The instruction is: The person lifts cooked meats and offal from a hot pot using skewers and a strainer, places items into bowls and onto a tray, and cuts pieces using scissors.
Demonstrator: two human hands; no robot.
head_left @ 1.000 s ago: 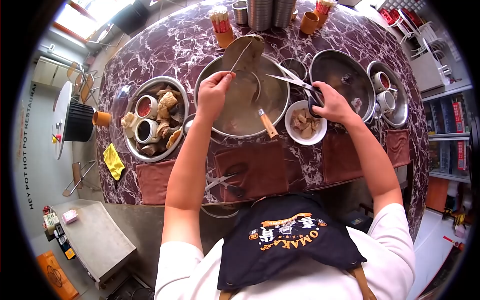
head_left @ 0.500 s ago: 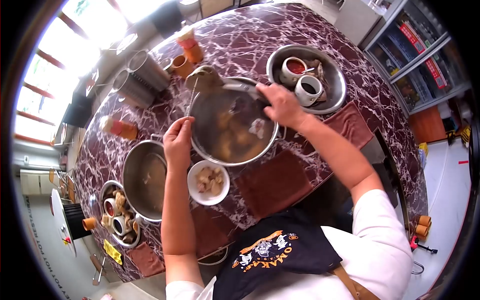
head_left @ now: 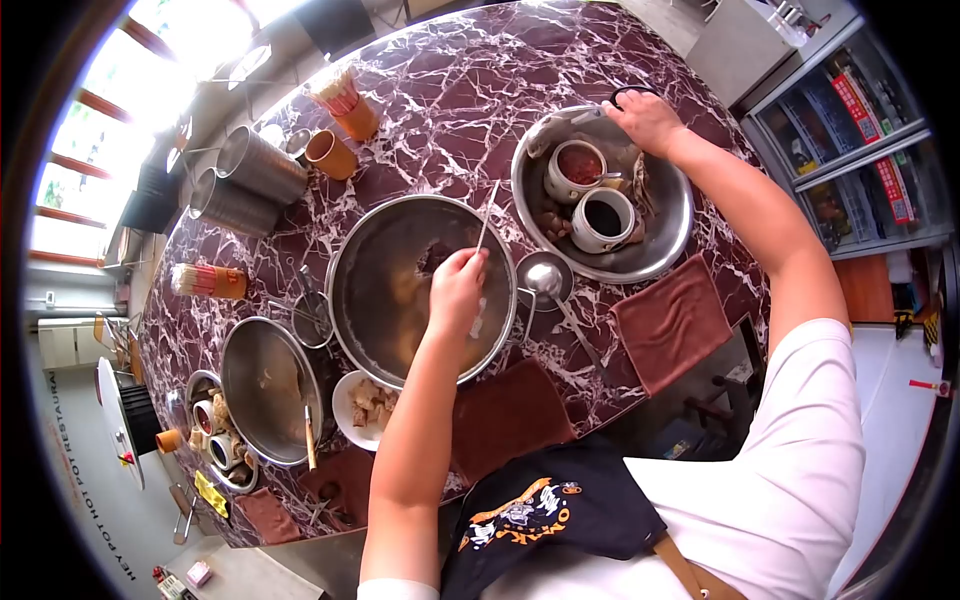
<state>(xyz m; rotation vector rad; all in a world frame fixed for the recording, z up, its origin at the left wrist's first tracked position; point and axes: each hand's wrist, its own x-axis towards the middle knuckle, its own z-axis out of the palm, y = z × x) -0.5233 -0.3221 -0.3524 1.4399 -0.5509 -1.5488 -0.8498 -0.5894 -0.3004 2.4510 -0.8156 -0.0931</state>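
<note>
My left hand (head_left: 458, 290) is closed around a thin pale rod (head_left: 490, 215) above a large steel pot (head_left: 345, 345) of cloudy broth with pieces in it. The rod slants up past the pot's right rim. My right hand (head_left: 645, 122) is at the far rim of a steel basin (head_left: 683, 225), its fingers closed on a tool with a black loop handle (head_left: 630, 93); its kind is unclear. In that basin stand a pot of red sauce (head_left: 578, 165), a pot of dark sauce (head_left: 604, 222) and some food pieces. A metal ladle (head_left: 545, 275) lies on the table beside the pot.
A second steel pot (head_left: 228, 395) with a handled utensil stands to the left, near a white bowl (head_left: 343, 405) of pale chunks. Brown cloths (head_left: 675, 325) lie along the near edge. Stick cups (head_left: 355, 115) and tall metal containers (head_left: 270, 170) stand on the far left.
My right hand has moved from the broth pot to the basin's far rim. My left hand has shifted right over the pot. The brownish lump at the pot's far rim has gone from there.
</note>
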